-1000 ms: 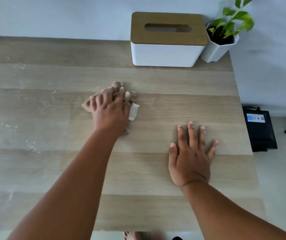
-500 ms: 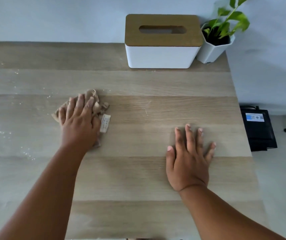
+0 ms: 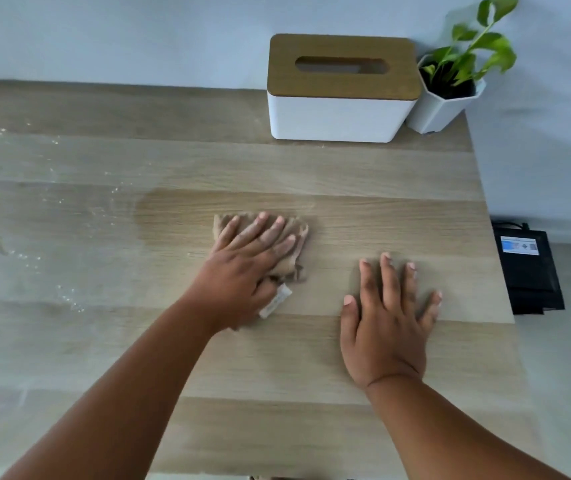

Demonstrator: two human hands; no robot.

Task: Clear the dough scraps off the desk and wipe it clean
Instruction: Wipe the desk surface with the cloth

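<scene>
Left hand [image 3: 242, 268] is flat on a crumpled tan cloth [image 3: 294, 247], fingers stretched out straight and pressing it onto the wooden desk [image 3: 311, 358], so it's pushing down rather than gripping. The cloth sits about mid-desk, bunched under the palm, with a small white tag [image 3: 276, 301] poking out by the thumb side. Right hand [image 3: 386, 323] lies palm down on the bare wood just to the right of it, fingers spread and relaxed, holding nothing. To the left of the cloth there's a darker damp-looking patch [image 3: 173, 216] on the wood. Further left, the desk has a pale floury film with little white dough scraps [image 3: 69, 299] scattered over it, all well away from the cloth. At the back right of the desk a white tissue box [image 3: 339, 112] with a wooden lid stands against the wall, and a white pot [image 3: 439, 109] with a green plant [image 3: 478, 46] sits right beside it in the corner, looks like touching or near enough. Off the desk's right edge, a black box [image 3: 528, 271] with a label sits on the floor.
</scene>
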